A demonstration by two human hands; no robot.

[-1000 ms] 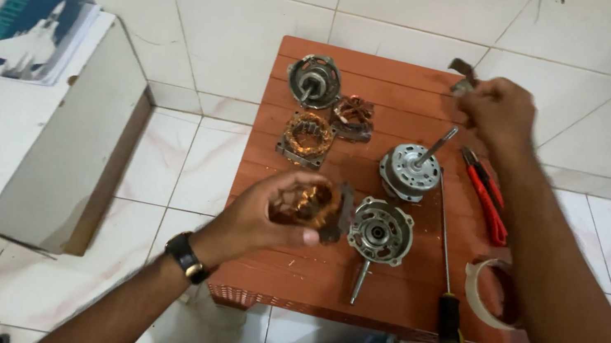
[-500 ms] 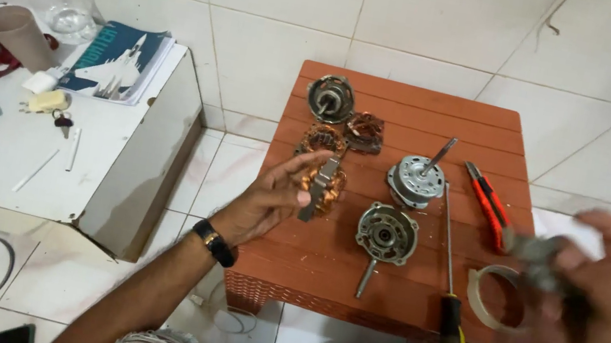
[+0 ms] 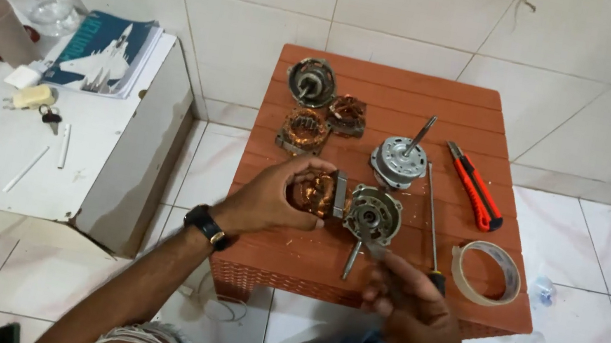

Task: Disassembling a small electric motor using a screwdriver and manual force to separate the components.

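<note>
left hand [image 3: 271, 199] closed round copper-wound stator [image 3: 316, 193] at table [image 3: 387, 85] centre | right hand [image 3: 405, 294] at 5 o'clock pinching small metal tool [image 3: 370, 240], tip at motor housing [image 3: 373, 213] | judgement: brace stator, keep tool off windings

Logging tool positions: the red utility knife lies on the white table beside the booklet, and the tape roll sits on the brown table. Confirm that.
Not quite. The head view shows the red utility knife on the brown table, right of the motor. The tape roll does sit on that brown table.
</note>
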